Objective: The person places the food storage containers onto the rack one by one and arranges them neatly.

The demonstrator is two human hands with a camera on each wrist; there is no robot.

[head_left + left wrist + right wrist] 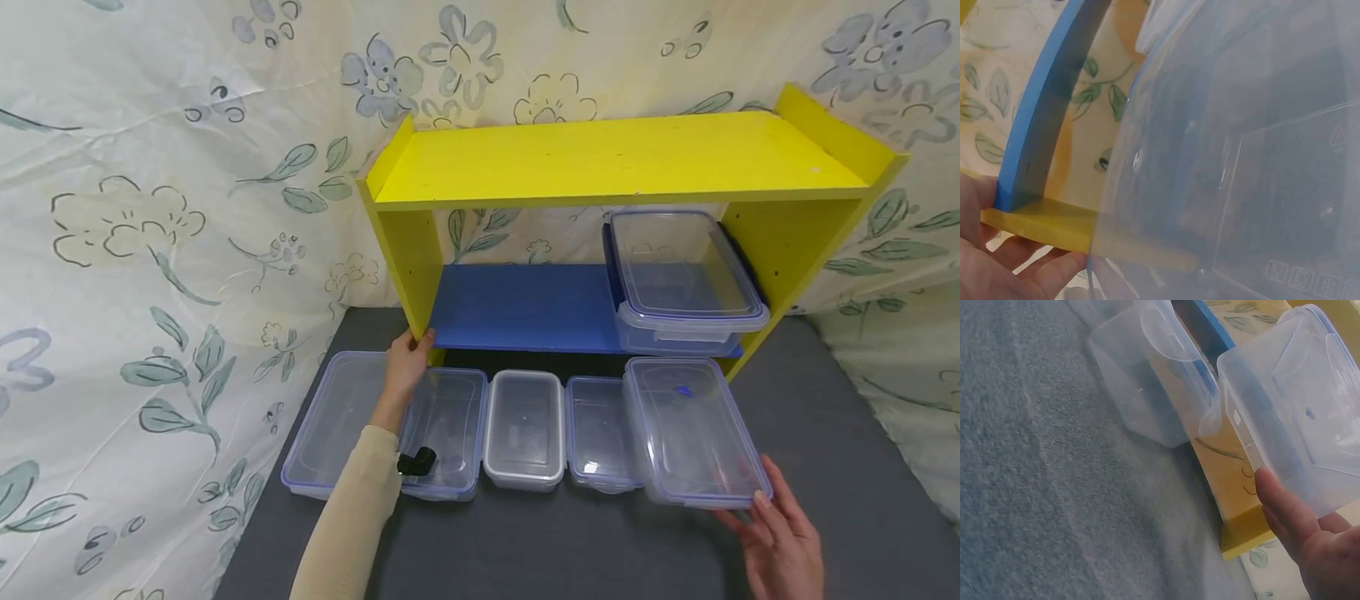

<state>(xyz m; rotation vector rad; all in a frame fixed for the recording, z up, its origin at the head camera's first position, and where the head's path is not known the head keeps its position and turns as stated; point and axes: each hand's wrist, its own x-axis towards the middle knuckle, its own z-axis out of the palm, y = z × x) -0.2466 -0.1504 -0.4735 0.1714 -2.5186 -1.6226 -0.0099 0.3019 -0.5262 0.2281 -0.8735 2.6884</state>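
Observation:
My left hand [407, 367] grips the lower front part of the left side panel of a yellow and blue shelf unit [401, 267]. In the left wrist view its fingers [1054, 272] curl under the yellow panel, near the blue shelf board [1038, 119]. My right hand [783, 533] holds a clear plastic food container [693, 433] by its near right corner. This container has a lid with a blue seal and overlaps the smaller container [600, 433] beside it. From the right wrist view, it looks raised off the table, the thumb side [1285, 509] against its wall.
A large clear container [690, 267] sits on the right of the blue shelf. Along the dark tabletop [570, 550] stand more lidded containers: a wide one [337, 425] at left, one [446, 417] under my left wrist, and a white-rimmed one [525, 429]. Patterned fabric [187, 250] hangs behind.

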